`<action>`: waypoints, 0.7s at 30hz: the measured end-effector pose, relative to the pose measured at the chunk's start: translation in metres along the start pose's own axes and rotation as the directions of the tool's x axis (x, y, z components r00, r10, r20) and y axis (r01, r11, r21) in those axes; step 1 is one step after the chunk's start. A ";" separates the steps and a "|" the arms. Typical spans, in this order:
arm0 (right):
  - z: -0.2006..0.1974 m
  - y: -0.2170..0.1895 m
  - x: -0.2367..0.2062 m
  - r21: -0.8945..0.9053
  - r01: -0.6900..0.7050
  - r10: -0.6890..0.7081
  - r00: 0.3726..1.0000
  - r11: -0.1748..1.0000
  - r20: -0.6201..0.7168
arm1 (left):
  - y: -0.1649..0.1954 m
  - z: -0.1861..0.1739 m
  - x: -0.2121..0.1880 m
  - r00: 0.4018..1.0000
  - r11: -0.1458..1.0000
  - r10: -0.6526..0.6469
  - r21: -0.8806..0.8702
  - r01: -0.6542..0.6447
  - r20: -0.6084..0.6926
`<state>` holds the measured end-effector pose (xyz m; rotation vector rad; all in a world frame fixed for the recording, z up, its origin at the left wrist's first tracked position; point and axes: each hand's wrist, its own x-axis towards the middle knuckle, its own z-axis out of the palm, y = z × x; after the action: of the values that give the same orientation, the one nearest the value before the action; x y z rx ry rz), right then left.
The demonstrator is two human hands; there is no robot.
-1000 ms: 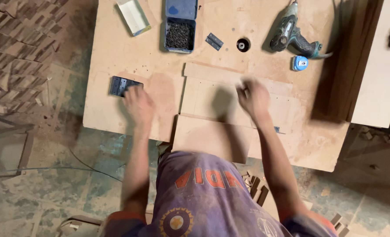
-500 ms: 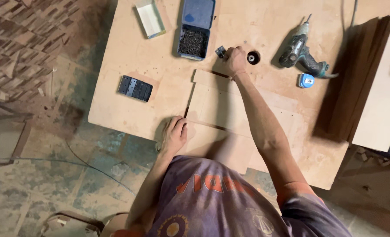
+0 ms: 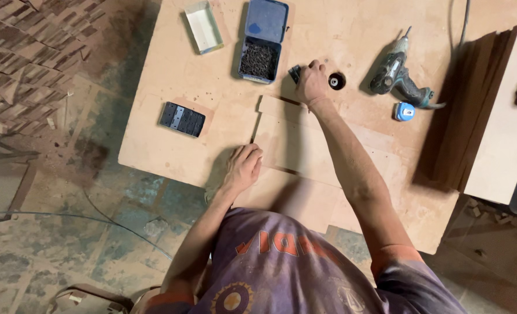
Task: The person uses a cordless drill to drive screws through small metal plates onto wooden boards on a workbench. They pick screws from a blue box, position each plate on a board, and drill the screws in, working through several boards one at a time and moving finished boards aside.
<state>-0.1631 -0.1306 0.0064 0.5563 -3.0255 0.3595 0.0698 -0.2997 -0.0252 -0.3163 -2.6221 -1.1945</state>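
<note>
Near the far edge of the worktop (image 3: 171, 151), the right hand (image 3: 312, 81) is curled over a small dark piece (image 3: 294, 73), just beside the open blue case of screws (image 3: 259, 58) and a round black part (image 3: 336, 80). At the near edge the left hand (image 3: 244, 167) lies open, pressing a flat board (image 3: 305, 145). No screw seems driven; the drill (image 3: 395, 72) lies untouched. What the fingers pinch is hidden, and the piece is too small to identify.

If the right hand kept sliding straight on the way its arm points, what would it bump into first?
Probably the small dark block already at the right hand fingertips; beyond it sits the open blue box of screws. Depth is hard to judge.
</note>
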 end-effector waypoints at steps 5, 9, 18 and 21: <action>0.004 -0.009 0.000 -0.139 0.019 -0.013 0.999 0.990 0.044 | 0.004 0.005 -0.003 1.000 0.999 -0.015 -0.044 0.014 -0.027; 0.007 -0.009 0.004 -0.136 -0.038 0.052 0.993 0.990 0.102 | 0.008 0.007 -0.006 0.999 0.998 -0.035 -0.056 0.034 -0.001; -0.013 -0.018 0.015 -0.012 -0.021 0.023 0.991 1.000 0.133 | 0.009 0.003 -0.002 0.999 0.997 0.027 -0.076 -0.029 -0.023; -0.014 -0.032 0.022 -0.133 -0.046 0.078 0.966 0.990 0.248 | 0.009 0.003 -0.002 1.000 0.999 0.013 -0.052 -0.012 0.002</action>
<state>-0.1722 -0.1638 0.0290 0.5376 -3.2863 0.1034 0.0742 -0.2924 -0.0215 -0.3437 -2.5911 -1.2602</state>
